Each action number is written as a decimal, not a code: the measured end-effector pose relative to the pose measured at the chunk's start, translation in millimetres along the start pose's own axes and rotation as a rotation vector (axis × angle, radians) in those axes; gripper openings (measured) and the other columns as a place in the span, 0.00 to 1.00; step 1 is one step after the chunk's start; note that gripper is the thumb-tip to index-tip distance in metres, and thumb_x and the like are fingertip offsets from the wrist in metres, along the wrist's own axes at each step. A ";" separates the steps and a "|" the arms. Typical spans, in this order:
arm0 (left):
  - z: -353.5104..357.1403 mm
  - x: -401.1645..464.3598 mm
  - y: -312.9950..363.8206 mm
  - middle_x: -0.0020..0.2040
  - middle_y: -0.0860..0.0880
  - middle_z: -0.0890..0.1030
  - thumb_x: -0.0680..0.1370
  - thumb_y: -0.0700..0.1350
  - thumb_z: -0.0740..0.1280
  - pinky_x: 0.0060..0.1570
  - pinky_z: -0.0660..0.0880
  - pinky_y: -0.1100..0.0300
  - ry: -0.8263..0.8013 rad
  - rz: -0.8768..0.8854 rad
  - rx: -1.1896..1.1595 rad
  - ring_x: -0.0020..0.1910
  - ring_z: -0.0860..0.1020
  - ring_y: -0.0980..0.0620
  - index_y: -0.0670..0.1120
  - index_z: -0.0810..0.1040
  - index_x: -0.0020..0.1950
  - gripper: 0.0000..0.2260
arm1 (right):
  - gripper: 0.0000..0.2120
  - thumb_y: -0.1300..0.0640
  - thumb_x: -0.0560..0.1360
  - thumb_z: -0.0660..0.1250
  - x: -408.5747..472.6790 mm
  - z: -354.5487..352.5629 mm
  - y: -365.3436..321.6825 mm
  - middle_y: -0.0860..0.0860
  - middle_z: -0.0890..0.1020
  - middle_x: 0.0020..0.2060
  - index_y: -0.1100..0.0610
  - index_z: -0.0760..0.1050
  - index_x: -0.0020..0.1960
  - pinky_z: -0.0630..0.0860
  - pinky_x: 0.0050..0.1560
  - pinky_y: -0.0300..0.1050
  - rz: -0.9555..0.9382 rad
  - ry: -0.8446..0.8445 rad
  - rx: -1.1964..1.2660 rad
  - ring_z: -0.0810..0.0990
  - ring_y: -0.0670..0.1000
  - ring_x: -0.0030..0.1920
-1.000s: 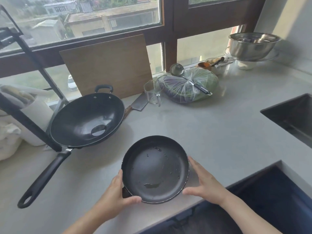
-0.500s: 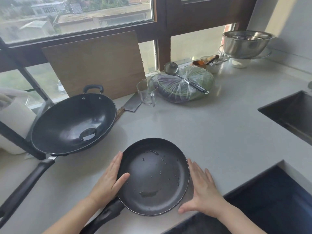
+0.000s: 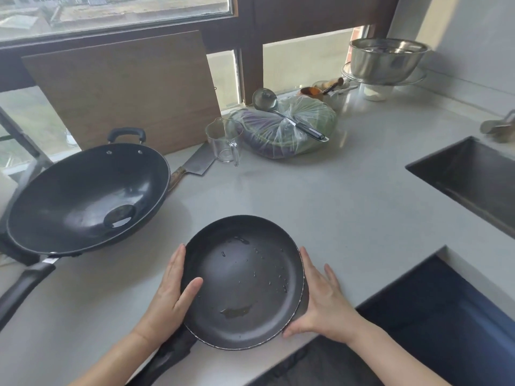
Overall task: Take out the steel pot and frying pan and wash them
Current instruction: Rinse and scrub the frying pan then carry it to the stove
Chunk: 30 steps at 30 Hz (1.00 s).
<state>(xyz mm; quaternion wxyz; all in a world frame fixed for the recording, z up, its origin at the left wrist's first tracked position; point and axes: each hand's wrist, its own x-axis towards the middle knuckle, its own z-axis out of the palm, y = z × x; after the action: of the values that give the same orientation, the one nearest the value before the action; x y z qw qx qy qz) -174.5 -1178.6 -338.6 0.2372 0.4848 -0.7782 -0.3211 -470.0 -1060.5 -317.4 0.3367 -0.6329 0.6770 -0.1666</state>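
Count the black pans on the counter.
2. Small black frying pan near the front edge between left hand and right hand; large black wok far left.

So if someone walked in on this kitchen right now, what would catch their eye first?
Probably the small black frying pan at the near edge of the counter, with the left hand and right hand flat against its sides and a few drops of liquid inside. Next, the big black wok to its left, in front of a wooden cutting board leaning on the window. Far right sits a steel bowl, beyond the sink.
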 end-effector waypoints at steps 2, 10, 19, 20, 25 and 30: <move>4.8 0.8 8.7 0.77 0.62 0.49 0.70 0.77 0.51 0.70 0.42 0.75 -0.003 -0.015 -0.008 0.75 0.46 0.68 0.54 0.48 0.77 0.43 | 0.74 0.35 0.54 0.80 -4.6 -4.6 3.0 0.24 0.38 0.65 0.47 0.25 0.76 0.29 0.75 0.49 0.003 0.013 0.012 0.30 0.18 0.59; 30.0 36.9 79.7 0.77 0.59 0.47 0.76 0.59 0.56 0.65 0.40 0.81 -0.081 0.021 0.032 0.73 0.43 0.73 0.50 0.47 0.79 0.35 | 0.72 0.40 0.58 0.81 -41.3 -57.9 23.7 0.32 0.44 0.69 0.44 0.25 0.75 0.28 0.74 0.47 0.099 0.122 0.137 0.32 0.26 0.64; 116.6 125.3 231.2 0.77 0.58 0.51 0.74 0.59 0.56 0.71 0.44 0.69 -0.195 0.164 0.002 0.76 0.47 0.62 0.47 0.48 0.79 0.37 | 0.74 0.45 0.51 0.85 -100.2 -166.7 115.5 0.25 0.53 0.71 0.28 0.27 0.70 0.59 0.75 0.42 0.203 0.335 0.413 0.57 0.36 0.73; 130.2 135.4 248.3 0.77 0.57 0.51 0.74 0.59 0.56 0.71 0.45 0.69 -0.208 0.175 -0.006 0.76 0.48 0.62 0.47 0.48 0.79 0.37 | 0.74 0.47 0.51 0.85 -106.2 -181.1 128.5 0.22 0.52 0.69 0.28 0.27 0.70 0.60 0.74 0.40 0.201 0.359 0.434 0.57 0.34 0.72; 204.5 186.8 333.1 0.79 0.56 0.50 0.78 0.55 0.57 0.71 0.44 0.67 -0.294 0.223 -0.030 0.76 0.47 0.64 0.48 0.49 0.80 0.33 | 0.75 0.46 0.49 0.86 -134.3 -250.8 198.2 0.21 0.49 0.65 0.33 0.28 0.72 0.55 0.75 0.38 0.239 0.444 0.509 0.50 0.33 0.74; 280.5 227.0 406.9 0.79 0.54 0.50 0.79 0.56 0.57 0.71 0.43 0.67 -0.363 0.279 -0.009 0.73 0.47 0.65 0.47 0.49 0.79 0.33 | 0.76 0.34 0.44 0.82 -161.5 -303.8 263.9 0.34 0.52 0.75 0.34 0.27 0.71 0.55 0.73 0.38 0.334 0.539 0.433 0.51 0.36 0.74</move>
<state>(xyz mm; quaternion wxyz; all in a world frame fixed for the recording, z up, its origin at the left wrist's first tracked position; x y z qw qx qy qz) -705.2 -1177.0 -219.6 0.1375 0.3056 -0.8661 -0.3709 -873.6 -927.1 -231.8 0.2951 -0.3615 0.7841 -0.4091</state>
